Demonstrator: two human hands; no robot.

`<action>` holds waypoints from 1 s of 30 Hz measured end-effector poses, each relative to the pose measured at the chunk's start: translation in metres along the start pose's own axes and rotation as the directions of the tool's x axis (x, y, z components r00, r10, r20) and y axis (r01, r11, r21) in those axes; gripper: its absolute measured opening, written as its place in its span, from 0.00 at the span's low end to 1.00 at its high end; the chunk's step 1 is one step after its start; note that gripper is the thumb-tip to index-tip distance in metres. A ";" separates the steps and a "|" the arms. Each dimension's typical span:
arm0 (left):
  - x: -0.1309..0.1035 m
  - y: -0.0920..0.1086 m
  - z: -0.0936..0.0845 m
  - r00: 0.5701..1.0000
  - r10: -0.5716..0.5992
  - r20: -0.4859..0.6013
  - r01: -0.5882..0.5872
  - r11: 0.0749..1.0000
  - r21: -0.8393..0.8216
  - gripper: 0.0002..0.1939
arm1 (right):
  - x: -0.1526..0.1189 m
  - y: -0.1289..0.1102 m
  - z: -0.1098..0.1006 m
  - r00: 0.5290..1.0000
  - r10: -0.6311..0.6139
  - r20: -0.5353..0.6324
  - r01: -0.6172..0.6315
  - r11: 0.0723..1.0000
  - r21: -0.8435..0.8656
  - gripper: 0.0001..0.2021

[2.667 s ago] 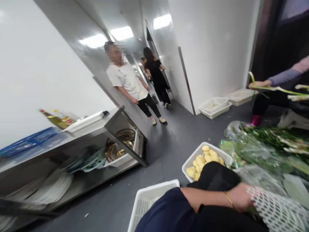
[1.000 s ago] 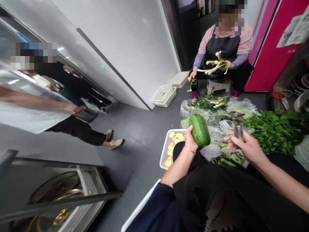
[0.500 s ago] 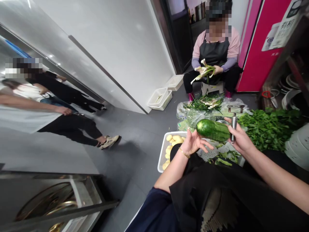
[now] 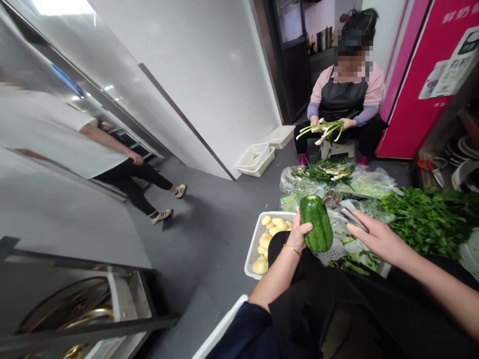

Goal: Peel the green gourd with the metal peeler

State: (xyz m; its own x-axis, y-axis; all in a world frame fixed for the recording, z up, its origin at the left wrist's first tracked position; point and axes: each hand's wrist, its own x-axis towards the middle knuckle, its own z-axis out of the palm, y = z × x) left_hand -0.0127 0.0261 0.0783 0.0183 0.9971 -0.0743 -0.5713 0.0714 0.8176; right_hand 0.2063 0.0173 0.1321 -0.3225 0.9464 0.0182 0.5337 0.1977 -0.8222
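Note:
My left hand [image 4: 298,233] is closed round the lower left side of a short, thick green squash [image 4: 316,224], which stands nearly upright with its pale end on top. In my right hand [image 4: 376,238] is a metal peeler [image 4: 350,215], gripped by its handle. The peeler's head points up and left, close to the squash's upper right side; whether it touches the skin I cannot tell. Just left of my left hand, a white plastic basket [image 4: 250,255] holds several pale yellow potatoes [image 4: 265,241]. Green scraps [image 4: 359,262] lie below the squash, on the right.
Opposite me a person [image 4: 344,94] sits on a low stool, holding spring onions [image 4: 325,130]. Bagged vegetables [image 4: 310,187] and leafy greens [image 4: 419,219] cover the floor ahead. Another person [image 4: 123,154] walks at left. White bins [image 4: 256,159] stand by the wall; a metal rack [image 4: 149,319] is lower left.
My left hand, open beside the squash before, now grips it. The squash has turned from lying sideways to upright and left my right hand, which keeps the peeler, now tilted toward it.

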 end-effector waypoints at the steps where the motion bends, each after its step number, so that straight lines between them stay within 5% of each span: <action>1: 0.000 0.003 -0.001 1.000 0.003 0.003 -0.003 1.000 0.013 0.36 | 0.002 -0.008 -0.005 0.999 -0.024 0.024 0.025 0.998 -0.049 0.19; 6: -0.003 0.012 0.002 0.998 0.048 0.026 -0.049 0.998 0.042 0.33 | 0.002 -0.031 0.000 0.999 -0.030 0.027 0.035 0.977 -0.208 0.12; 13: -0.012 -0.010 0.014 0.999 -0.013 0.030 0.014 0.998 -0.059 0.35 | -0.015 -0.001 0.024 0.999 -0.010 -0.046 0.002 0.986 -0.168 0.09; 20: -0.013 -0.032 0.026 0.998 -0.057 0.022 0.060 0.988 -0.141 0.36 | -0.019 0.003 0.018 0.998 0.022 -0.059 -0.034 0.977 -0.211 0.10; 24: -0.009 -0.025 0.012 0.997 -0.076 0.023 0.078 0.989 -0.122 0.36 | -0.040 0.014 0.014 0.999 0.035 0.009 -0.033 0.980 -0.199 0.10; 30: 0.007 0.020 -0.032 0.989 -0.137 -0.059 0.121 0.966 -0.228 0.37 | -0.069 0.040 0.001 0.985 0.014 0.174 0.020 0.981 -0.192 0.15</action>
State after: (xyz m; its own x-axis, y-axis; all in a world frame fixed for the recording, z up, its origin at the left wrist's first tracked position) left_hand -0.0500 0.0333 0.0762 0.0481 0.9744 -0.2196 -0.7366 0.1831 0.6511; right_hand 0.2492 -0.0406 0.0976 -0.4461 0.8902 -0.0926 0.6674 0.2620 -0.6971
